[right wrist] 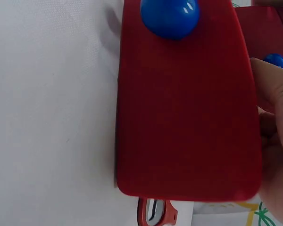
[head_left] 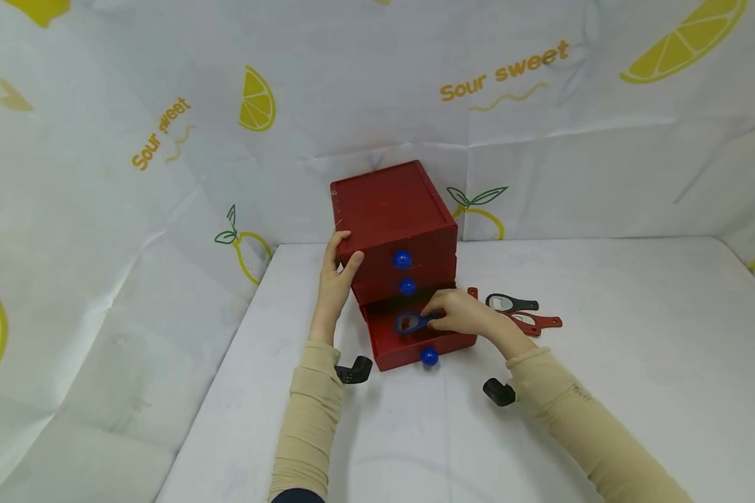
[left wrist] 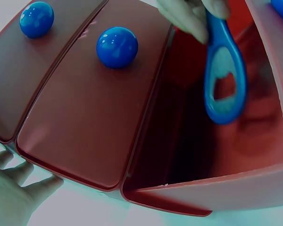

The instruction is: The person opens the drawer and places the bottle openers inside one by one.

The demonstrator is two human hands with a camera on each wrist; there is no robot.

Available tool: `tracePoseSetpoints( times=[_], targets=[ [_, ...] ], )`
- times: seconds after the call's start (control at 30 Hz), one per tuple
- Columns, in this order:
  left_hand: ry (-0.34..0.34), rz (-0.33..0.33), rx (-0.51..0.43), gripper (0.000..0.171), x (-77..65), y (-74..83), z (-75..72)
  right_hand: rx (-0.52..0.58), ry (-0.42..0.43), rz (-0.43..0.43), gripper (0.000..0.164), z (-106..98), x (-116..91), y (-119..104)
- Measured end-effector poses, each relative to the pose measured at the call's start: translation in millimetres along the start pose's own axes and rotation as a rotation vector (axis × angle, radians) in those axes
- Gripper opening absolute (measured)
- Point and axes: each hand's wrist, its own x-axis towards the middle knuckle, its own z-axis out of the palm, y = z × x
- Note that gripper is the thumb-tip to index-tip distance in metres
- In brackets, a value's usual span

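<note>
A red cabinet (head_left: 393,202) with blue knobs stands against the wall, its bottom drawer (head_left: 386,342) pulled out. My left hand (head_left: 333,286) touches the cabinet's front left corner, its fingers spread along the side in the left wrist view. Over the open drawer my right hand (head_left: 462,312) pinches the handle of a blue bottle opener (left wrist: 226,84). The opener's ring-shaped head points toward the drawer's left side, and most of its handle is hidden by the fingers.
Right of the cabinet lie a black bottle opener (head_left: 509,303) and several red bottle openers (head_left: 546,321), partly overlapping. The upper drawers, with a blue knob (head_left: 403,260) on the top one, are closed. A white cloth printed with lemons (head_left: 258,99) covers the wall.
</note>
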Motion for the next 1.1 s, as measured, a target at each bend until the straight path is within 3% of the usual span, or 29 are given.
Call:
tracePoseSetpoints(
  times=[0.17, 0.4, 0.53, 0.77, 1.1],
  targets=[
    [0.005, 0.011, 0.005, 0.047, 1.8, -2.9, 0.2, -0.016, -0.042, -0.012, 0.018, 6.5, 8.6, 0.5],
    [0.016, 0.040, -0.005, 0.051, 13.5, -27.9, -1.4, -0.003, -0.089, 0.017, 0.022, 12.9, 12.5, 2.6],
    [0.027, 0.052, -0.002, 0.056, 14.0, -32.8, -1.7, 0.020, -0.087, 0.027, 0.023, 14.9, 13.6, 3.8],
    [0.026, 0.041, -0.008, 0.053, 12.3, -31.0, -2.1, 0.037, -0.095, 0.062, 0.025, 16.7, 14.4, 3.8],
    [0.002, 0.025, -0.012, 0.045, 1.6, -6.0, -0.7, 0.043, -0.089, 0.087, 0.026, 17.5, 13.5, 2.3]
  ],
)
